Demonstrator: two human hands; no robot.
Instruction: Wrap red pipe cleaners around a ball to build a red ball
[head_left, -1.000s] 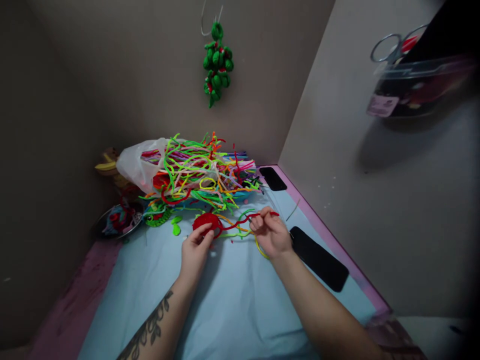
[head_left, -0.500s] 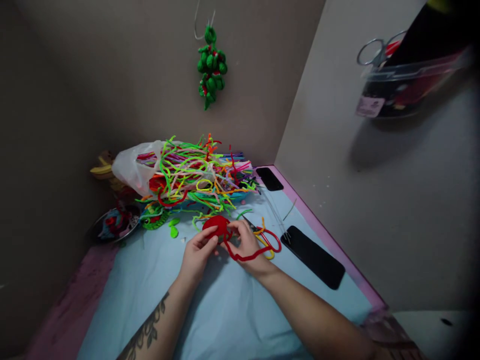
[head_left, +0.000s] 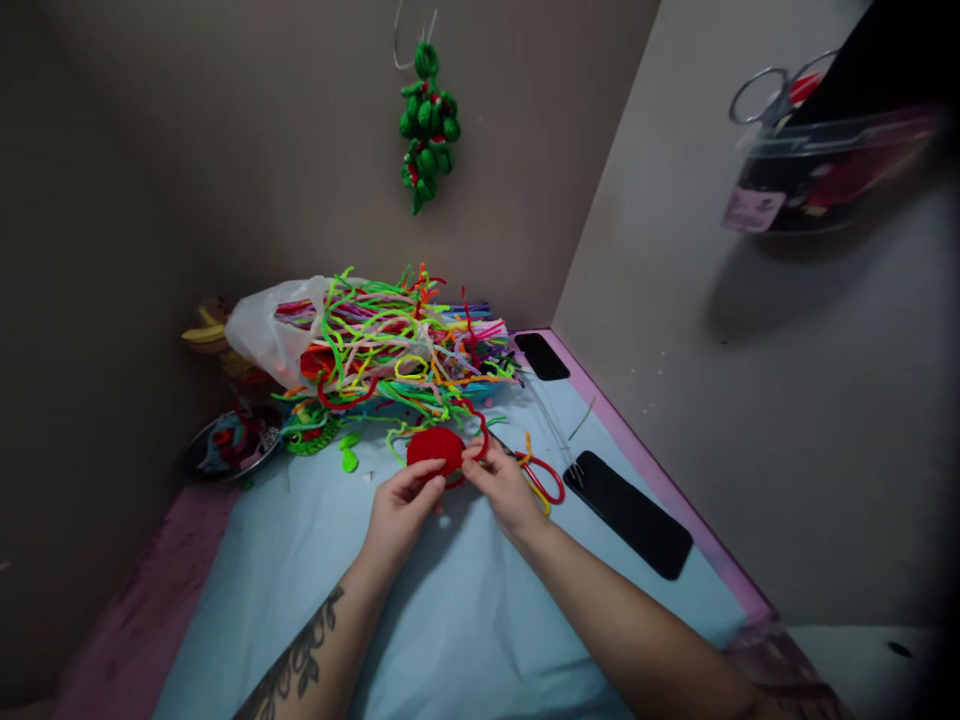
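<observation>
In front of me, my left hand (head_left: 405, 508) grips the lower left side of a round red piece (head_left: 435, 450) that looks made of fuzzy pipe cleaner. My right hand (head_left: 501, 485) pinches a red pipe cleaner (head_left: 482, 425) at the piece's right edge. Its free end curves up and away toward the pile behind. Just right of my right hand lie scissors (head_left: 553, 480) with red and yellow handles, partly hidden by the hand. The underside of the red piece is out of sight.
Behind the hands lies a big bundle of coloured pipe cleaners (head_left: 382, 340), partly in a white plastic bag (head_left: 266, 325). A metal bowl (head_left: 196, 455) sits at left, with green bits (head_left: 349, 458) nearby. Two black phones (head_left: 637, 520) lie at right. A clear container (head_left: 795, 185) hangs on the wall.
The red pipe cleaner's loose end has swung from hanging below my right hand to above it. My right hand has turned and now pinches at the piece's right edge.
</observation>
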